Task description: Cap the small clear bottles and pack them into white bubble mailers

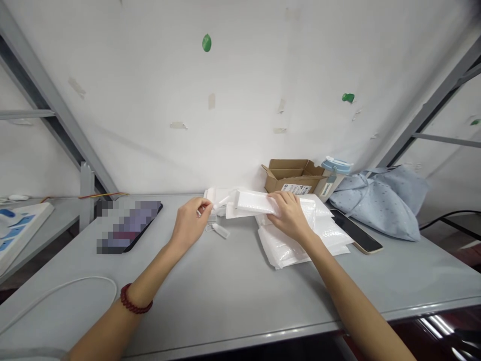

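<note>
Between thumb and fingertips, my left hand [191, 219] pinches the end of a thin white strip [221, 202] beside the left end of a bubble mailer. My right hand [288, 213] is closed around the right part of that white padded bubble mailer [253, 202], which is raised above the table. Under my right hand lies a pile of white bubble mailers [285, 245]. A small white stick-like piece with a thin loop [221, 230] rests on the table just below my left fingertips. Other small white items behind the strip are too blurred to name.
An open cardboard box [295, 173] and a cup with a blue lid [332, 175] stand by the wall. A blue cloth bag [379, 200] and a phone [355, 231] lie right. A partly pixelated device [141, 225] and a white cable [82, 279] are left on the grey table [210, 301].
</note>
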`<state>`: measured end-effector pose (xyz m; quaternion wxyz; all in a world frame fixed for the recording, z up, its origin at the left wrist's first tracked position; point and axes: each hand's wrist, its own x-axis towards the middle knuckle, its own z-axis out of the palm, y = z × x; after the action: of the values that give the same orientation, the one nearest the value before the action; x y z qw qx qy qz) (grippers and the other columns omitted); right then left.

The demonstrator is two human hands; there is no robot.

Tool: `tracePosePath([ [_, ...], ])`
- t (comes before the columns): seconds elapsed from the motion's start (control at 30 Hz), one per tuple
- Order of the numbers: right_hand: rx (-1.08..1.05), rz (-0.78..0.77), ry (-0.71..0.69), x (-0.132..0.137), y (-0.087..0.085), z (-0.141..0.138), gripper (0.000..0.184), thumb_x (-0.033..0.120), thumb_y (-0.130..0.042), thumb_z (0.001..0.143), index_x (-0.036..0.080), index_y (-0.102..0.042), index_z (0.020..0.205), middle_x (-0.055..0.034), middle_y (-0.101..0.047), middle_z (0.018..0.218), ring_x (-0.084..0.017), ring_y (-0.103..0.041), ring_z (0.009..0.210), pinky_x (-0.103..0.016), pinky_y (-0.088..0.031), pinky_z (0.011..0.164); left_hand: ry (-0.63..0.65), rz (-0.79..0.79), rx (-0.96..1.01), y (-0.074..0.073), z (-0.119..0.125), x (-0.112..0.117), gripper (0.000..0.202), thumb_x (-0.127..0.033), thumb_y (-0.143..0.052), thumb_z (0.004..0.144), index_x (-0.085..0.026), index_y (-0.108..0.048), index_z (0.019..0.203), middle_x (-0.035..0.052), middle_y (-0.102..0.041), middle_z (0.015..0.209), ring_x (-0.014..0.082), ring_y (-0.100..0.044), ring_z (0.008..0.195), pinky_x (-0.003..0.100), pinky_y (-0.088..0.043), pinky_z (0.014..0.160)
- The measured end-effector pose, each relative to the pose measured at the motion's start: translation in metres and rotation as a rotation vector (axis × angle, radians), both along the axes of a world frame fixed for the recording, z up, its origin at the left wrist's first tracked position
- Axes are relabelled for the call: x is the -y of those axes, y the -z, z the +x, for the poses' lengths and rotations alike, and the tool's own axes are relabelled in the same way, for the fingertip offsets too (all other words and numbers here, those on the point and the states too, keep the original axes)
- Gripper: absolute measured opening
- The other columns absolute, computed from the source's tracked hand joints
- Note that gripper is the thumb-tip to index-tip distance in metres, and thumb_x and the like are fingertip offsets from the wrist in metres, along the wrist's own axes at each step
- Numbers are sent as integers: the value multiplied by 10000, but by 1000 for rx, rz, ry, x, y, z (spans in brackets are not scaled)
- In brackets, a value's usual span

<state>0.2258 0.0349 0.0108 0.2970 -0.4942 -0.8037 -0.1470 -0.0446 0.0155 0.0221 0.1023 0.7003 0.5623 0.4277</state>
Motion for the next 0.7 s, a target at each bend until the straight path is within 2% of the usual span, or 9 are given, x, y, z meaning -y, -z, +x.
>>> tracePosePath([
  [0.23,7,17,-74,7,0,-11,394,141,-554,686,178,-503,1075,-106,-565,1069,-277,-477,1016,-407,-335,879,185,15,3,7,11,5,193,-248,-447,842,-195,-621,777,22,-650,801,145,-574,712,233,-438,603],
  [0.43,-2,14,-130,13,-1,-19,405,125,-543,675,180,-497,1074,-105,-565,1063,-272,-482,1005,-404,-344,864,308,-35,97,7,17,9,187,-233,-476,816,-189,-651,765,15,-665,777,149,-599,745,246,-474,699],
  [0.57,-18,40,-131,15,-2,-19,404,132,-541,674,175,-496,1074,-105,-556,1063,-268,-477,1008,-409,-344,875,365,-104,204,5,18,11,197,-240,-493,792,-191,-681,827,26,-690,867,179,-621,864,274,-489,786],
  [0.7,-10,23,-154,16,-3,-20,398,148,-536,696,184,-489,1089,-109,-553,1076,-274,-477,1019,-412,-343,877,364,-139,325,1,16,13,229,-261,-506,772,-182,-706,851,41,-697,981,209,-610,969,296,-475,857],
])
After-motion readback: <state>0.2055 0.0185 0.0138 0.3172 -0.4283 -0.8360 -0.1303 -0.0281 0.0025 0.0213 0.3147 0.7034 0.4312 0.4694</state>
